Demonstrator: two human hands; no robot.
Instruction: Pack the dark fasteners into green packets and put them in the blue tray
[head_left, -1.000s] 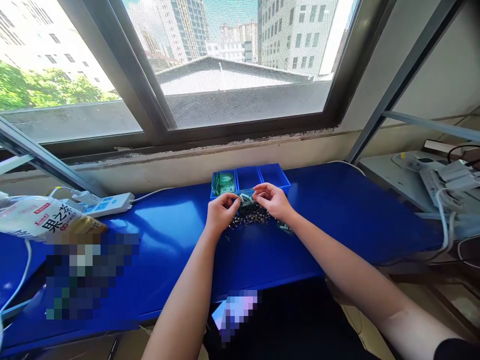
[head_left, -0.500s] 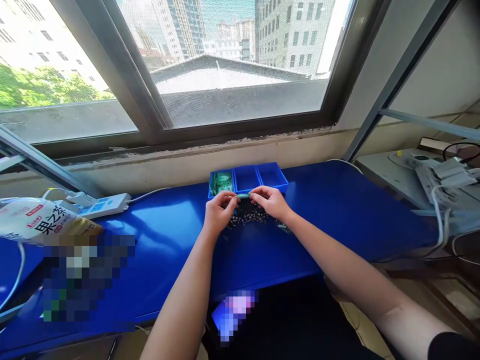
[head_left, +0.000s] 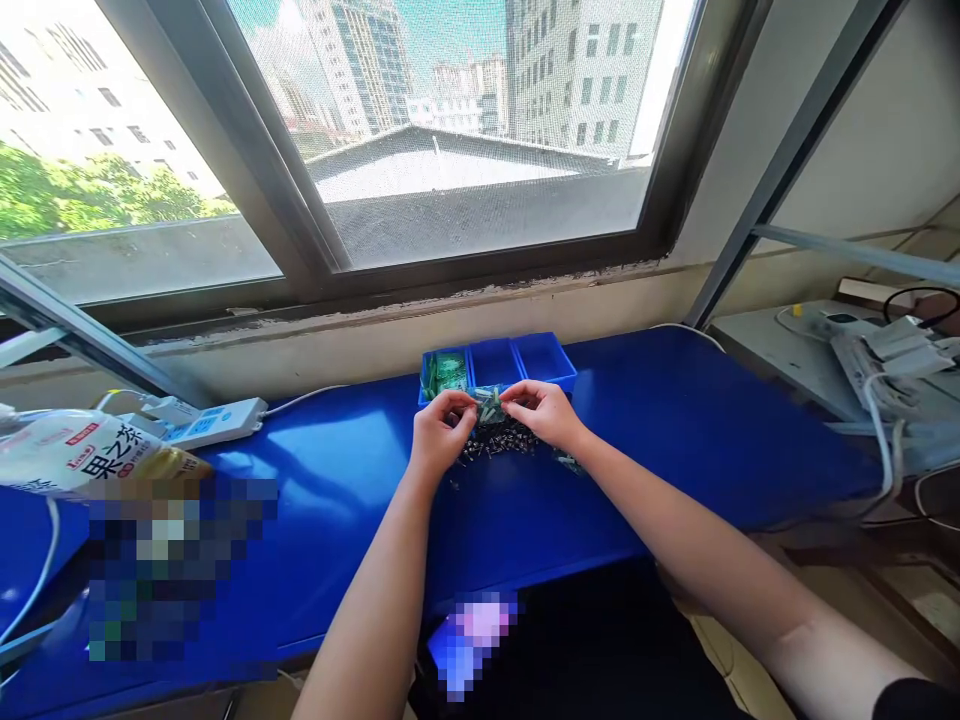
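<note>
My left hand (head_left: pixel 442 425) is closed in a pinch at the front of a blue divided tray. Facing it, my right hand (head_left: pixel 547 415) pinches from the other side. Between the fingertips shows a small pale green strip (head_left: pixel 489 412), like a narrow circuit board; its ends are hidden by the fingers. Other pale green pieces crowd close behind it, so its outline is hard to make out. Just below the hands lies a pile of small black and silvery parts (head_left: pixel 499 438). A few greenish pieces (head_left: pixel 568 462) lie by my right wrist.
The blue tray (head_left: pixel 545 361) has three compartments; the left one holds green boards (head_left: pixel 448 372). A power strip (head_left: pixel 217 422) and a printed plastic bag (head_left: pixel 82 450) lie at left. Metal shelf posts (head_left: pixel 780 180) stand either side of the blue tabletop (head_left: pixel 660 420).
The strip between my fingers has changed from lying level to a less distinct, tilted look, with more pale green pieces showing around it. Both hands stay nearly in place; the view shifts slightly.
</note>
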